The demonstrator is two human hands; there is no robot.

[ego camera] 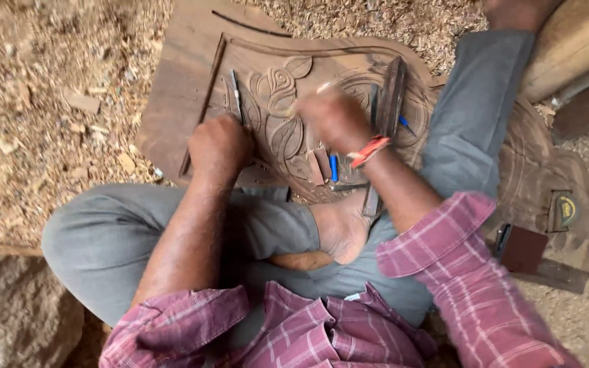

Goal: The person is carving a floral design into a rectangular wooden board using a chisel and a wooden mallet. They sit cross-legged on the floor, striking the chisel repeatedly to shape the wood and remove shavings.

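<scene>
A dark wooden panel (178, 88) with carved flowers and leaves lies on the ground in front of me. My left hand (218, 144) is closed around a metal chisel (235, 95) whose blade points up onto the carving. My right hand (334, 117) is blurred above the carved rose, fingers curled; it seems to grip a light-coloured tool, but I cannot make out what it is. An orange band circles the right wrist. I sit cross-legged in grey trousers, one bare foot (341, 228) by the panel's near edge.
Several chisels and a long dark wooden bar (390, 102) lie on the panel's right side. Wood chips and sawdust (42, 102) cover the ground. A small dark block (521, 249) and another carved piece (560, 191) sit at right. A stone (15, 313) is at lower left.
</scene>
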